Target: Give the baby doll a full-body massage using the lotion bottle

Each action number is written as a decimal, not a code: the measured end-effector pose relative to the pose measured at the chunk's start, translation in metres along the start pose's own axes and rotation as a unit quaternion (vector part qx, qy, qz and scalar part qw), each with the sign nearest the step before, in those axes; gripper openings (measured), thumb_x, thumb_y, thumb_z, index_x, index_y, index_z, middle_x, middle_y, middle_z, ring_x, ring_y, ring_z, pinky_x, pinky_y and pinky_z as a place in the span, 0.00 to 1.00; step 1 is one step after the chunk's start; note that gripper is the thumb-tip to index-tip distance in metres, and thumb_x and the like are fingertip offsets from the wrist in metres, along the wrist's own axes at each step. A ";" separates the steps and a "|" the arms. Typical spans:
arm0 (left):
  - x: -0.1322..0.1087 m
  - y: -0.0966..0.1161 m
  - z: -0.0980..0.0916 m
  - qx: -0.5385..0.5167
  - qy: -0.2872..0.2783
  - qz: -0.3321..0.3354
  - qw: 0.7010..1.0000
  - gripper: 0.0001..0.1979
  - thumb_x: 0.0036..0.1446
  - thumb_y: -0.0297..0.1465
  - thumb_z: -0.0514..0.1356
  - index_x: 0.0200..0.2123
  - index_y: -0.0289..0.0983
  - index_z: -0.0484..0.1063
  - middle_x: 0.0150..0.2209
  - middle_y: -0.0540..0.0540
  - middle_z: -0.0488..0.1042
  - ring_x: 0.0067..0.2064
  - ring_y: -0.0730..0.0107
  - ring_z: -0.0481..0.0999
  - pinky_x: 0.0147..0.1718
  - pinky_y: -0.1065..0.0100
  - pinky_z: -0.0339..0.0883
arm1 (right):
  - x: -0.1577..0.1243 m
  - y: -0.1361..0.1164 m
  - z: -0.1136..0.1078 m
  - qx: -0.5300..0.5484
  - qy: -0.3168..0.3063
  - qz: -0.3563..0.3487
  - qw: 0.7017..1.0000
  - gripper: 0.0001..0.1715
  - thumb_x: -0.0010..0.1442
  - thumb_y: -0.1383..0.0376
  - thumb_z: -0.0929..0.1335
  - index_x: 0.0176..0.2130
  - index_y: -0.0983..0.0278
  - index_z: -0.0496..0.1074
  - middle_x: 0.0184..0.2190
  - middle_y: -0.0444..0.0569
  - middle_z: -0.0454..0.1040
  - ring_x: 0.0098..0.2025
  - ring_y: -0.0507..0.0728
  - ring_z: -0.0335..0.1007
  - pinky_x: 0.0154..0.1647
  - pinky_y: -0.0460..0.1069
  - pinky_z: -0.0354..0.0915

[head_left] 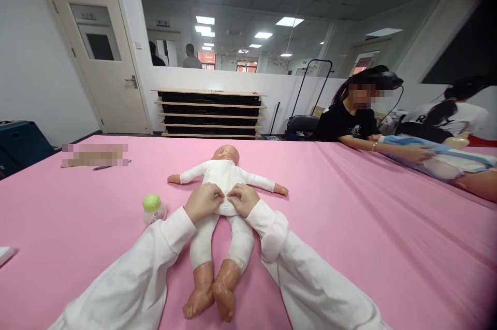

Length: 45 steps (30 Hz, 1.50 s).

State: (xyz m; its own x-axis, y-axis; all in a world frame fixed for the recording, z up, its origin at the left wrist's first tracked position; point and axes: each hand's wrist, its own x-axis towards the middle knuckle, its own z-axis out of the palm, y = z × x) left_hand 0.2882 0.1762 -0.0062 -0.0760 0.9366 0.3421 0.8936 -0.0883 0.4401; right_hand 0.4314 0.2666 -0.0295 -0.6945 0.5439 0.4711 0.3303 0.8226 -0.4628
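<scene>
A baby doll with a white cloth body lies on its back on the pink-covered table, arms spread and feet toward me. My left hand rests over the left side of its belly, with fingers bent and drawn together. Opposite it, my right hand has its fingers pinched the same way, tips at the belly. A small gap of white cloth shows between the two hands. Whether either pinch has cloth in it is hidden. A small jar with a green lid stands beside my left forearm.
The pink sheet has folds on the right. A pen lies by a blurred-out item at the back left. A white object sits at the left edge. At the right, a co-worker handles another doll in blue and white cloth.
</scene>
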 end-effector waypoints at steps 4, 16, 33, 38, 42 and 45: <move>-0.009 0.006 0.007 0.022 -0.002 0.004 1.000 0.09 0.48 0.23 0.55 0.26 0.39 0.75 0.31 0.46 0.75 0.39 0.62 0.71 0.35 0.67 0.63 | -0.008 -0.004 0.003 -0.018 -0.027 0.009 0.999 0.05 0.50 0.72 0.68 0.30 0.65 0.74 0.31 0.47 0.72 0.37 0.54 0.66 0.41 0.49 0.61; 0.064 -0.002 0.004 0.082 0.069 -0.013 0.994 0.12 0.55 0.24 0.52 0.41 0.33 0.72 0.43 0.41 0.72 0.47 0.61 0.69 0.47 0.64 0.60 | 0.060 0.027 -0.001 -0.044 0.072 0.084 0.993 0.14 0.52 0.72 0.65 0.41 0.67 0.72 0.42 0.53 0.71 0.46 0.56 0.66 0.51 0.51 0.59; 0.040 -0.013 0.011 0.072 0.046 -0.029 0.996 0.10 0.56 0.27 0.53 0.33 0.35 0.75 0.37 0.44 0.74 0.42 0.64 0.70 0.41 0.66 0.62 | 0.037 0.019 0.008 -0.020 -0.003 0.099 0.995 0.06 0.52 0.71 0.66 0.29 0.67 0.74 0.30 0.49 0.74 0.32 0.53 0.68 0.36 0.47 0.63; 0.033 -0.013 0.005 0.056 0.025 -0.013 0.998 0.09 0.53 0.31 0.57 0.36 0.36 0.75 0.38 0.46 0.75 0.42 0.64 0.71 0.41 0.67 0.62 | 0.028 0.014 0.005 -0.003 -0.002 0.044 0.999 0.07 0.51 0.68 0.68 0.33 0.67 0.75 0.32 0.49 0.73 0.34 0.53 0.67 0.39 0.47 0.62; 0.025 -0.011 0.001 0.053 0.012 -0.007 0.998 0.08 0.51 0.31 0.58 0.33 0.36 0.76 0.36 0.45 0.75 0.40 0.63 0.72 0.38 0.67 0.63 | 0.019 0.011 0.002 -0.011 -0.024 0.037 0.999 0.07 0.50 0.67 0.69 0.33 0.67 0.75 0.33 0.48 0.73 0.37 0.54 0.67 0.43 0.49 0.61; 0.019 -0.007 -0.001 0.055 0.009 -0.007 0.998 0.09 0.53 0.29 0.56 0.32 0.35 0.76 0.35 0.44 0.75 0.39 0.62 0.71 0.37 0.66 0.62 | 0.014 0.008 0.000 -0.012 -0.026 0.039 0.999 0.07 0.51 0.68 0.69 0.33 0.67 0.75 0.33 0.49 0.72 0.37 0.54 0.67 0.43 0.49 0.61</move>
State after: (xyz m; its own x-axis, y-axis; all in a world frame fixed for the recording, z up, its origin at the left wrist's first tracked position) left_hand 0.2802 0.1938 -0.0020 -0.0955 0.9311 0.3520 0.9356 -0.0368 0.3512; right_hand 0.4240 0.2808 -0.0261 -0.6978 0.5981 0.3941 0.3996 0.7817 -0.4788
